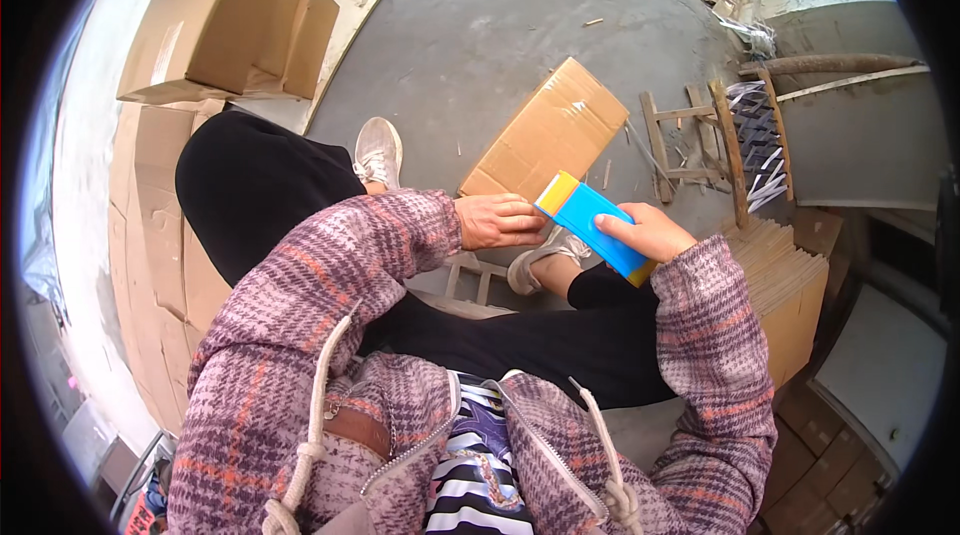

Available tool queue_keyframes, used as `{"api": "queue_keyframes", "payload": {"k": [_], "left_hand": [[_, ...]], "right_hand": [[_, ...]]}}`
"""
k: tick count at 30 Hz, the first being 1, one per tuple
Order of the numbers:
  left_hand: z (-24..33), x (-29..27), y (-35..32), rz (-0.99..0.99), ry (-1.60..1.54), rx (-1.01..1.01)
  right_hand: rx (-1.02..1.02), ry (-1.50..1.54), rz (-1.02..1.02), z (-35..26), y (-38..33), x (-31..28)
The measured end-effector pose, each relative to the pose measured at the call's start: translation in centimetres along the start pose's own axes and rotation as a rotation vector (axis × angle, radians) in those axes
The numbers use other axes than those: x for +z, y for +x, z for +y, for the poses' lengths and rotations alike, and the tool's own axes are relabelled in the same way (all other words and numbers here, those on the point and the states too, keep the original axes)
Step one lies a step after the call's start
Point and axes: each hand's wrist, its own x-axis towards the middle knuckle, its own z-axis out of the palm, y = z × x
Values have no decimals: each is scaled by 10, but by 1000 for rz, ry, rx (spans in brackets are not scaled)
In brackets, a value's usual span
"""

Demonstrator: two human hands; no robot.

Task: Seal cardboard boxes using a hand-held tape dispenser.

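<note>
My right hand (648,233) grips a flat, oblong blue-and-yellow box (590,220), its thumb pressed on the blue top face. The box tilts down to the right, its yellow end toward my left hand (502,221). That hand reaches in from the left with its fingers stretched out, fingertips close to the yellow end. Beyond them lies a brown cardboard box (548,130) with clear tape on its surface. My left hand is at its near edge; whether it presses on the cardboard I cannot tell.
Large cardboard cartons (225,20) stand at the far left. At the right are a wooden frame (690,140), a woven-strap stool (757,140) and a stack of flat cardboard (785,280). My shoes (380,150) rest on the grey floor (450,35).
</note>
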Motion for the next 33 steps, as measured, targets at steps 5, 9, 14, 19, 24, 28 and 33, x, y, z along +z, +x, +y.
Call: {"api": "queue_keyframes", "payload": {"k": [5,9,14,19,24,28,33], "left_hand": [[8,-7,1,-44,17,-52],[9,-18,6,-40,0,-172],[0,-29,17,-283,214,-467],[0,-30,17,-346,151,-491],[-2,-27,15,-371,176,-488],[-2,-28,16,-401,174,-491],[-2,-30,17,-445,198,-500]], "right_hand": [[23,-70,51,12,9,4],[45,-131,76,13,15,7],[10,-96,37,15,20,6],[9,-42,-91,21,37,-4],[21,-93,-76,31,42,0],[-25,-7,-26,37,32,9],[-143,-48,37,43,24,7]]}}
